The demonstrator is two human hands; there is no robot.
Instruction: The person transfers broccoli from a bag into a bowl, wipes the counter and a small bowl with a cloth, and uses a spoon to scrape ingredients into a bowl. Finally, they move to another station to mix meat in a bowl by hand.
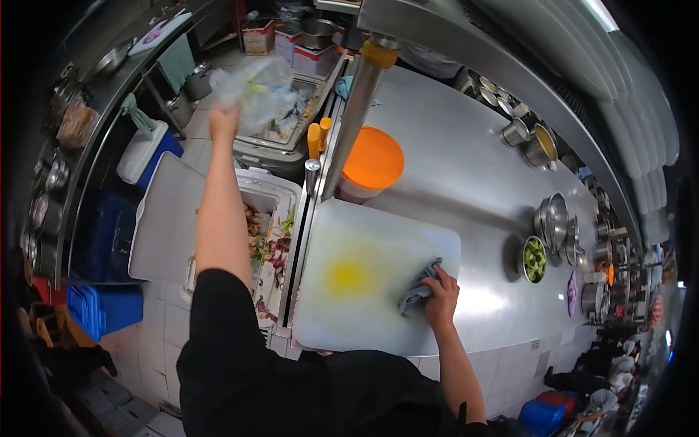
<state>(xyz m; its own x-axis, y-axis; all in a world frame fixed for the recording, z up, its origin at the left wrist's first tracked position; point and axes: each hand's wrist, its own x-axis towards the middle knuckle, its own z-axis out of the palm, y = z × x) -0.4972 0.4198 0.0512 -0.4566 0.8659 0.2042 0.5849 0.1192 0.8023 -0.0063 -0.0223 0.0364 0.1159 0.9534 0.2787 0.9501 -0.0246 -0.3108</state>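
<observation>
My left hand (224, 120) is stretched far forward, its fingers closed on a clear plastic bag (255, 91). The bag hangs over a waste bin (295, 135) with crumpled plastic in it. On the right, my right hand (441, 295) grips a dark grey-blue cloth (419, 288) against a white cutting board (386, 233). A yellow stain marks the board left of the cloth. Beneath my left arm, a second bin (280, 189) with its lid swung aside holds vegetable scraps.
Behind the board stands a tub with an orange lid (373, 158), near a metal post (357, 109) and yellow-handled tools (314, 140). A bowl of green vegetables (534, 260) and metal bowls (551, 218) sit on the steel counter (466, 167). An overhead shelf (466, 36) crosses above. Other people (619, 379) are at lower right.
</observation>
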